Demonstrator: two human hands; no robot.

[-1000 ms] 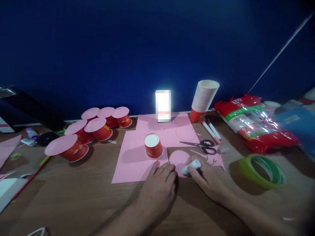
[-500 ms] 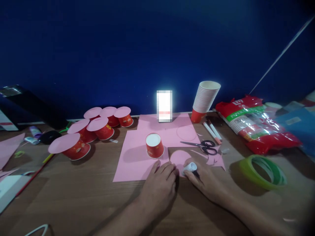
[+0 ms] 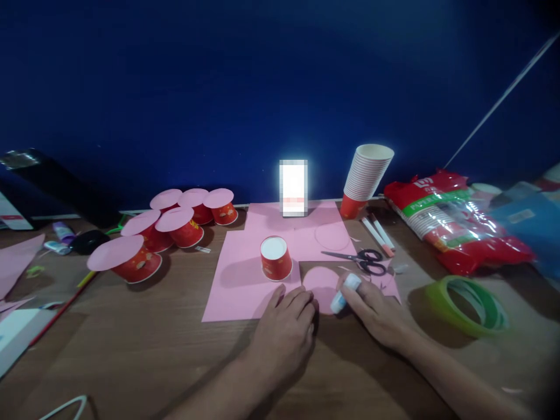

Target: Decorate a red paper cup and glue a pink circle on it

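In my right hand is a white-and-blue glue stick, gripped between thumb and fingers and slanted over the right part of a pink paper circle. My left hand lies with its fingers lowered at the circle's left edge and the near edge of a pink sheet; it holds nothing that I can see. Just beyond it, a red paper cup stands upside down on the sheet, its white base up. Black-handled scissors lie past my right hand, by pink offcuts.
Several upturned red cups topped with pink discs stand at the left. A leaning cup stack, two markers, a red plastic package and a green tape roll are on the right. A bright phone-like screen stands at the back.
My right hand has shifted slightly right and turned the glue stick, so its side shows now instead of its end. My left hand keeps its place.
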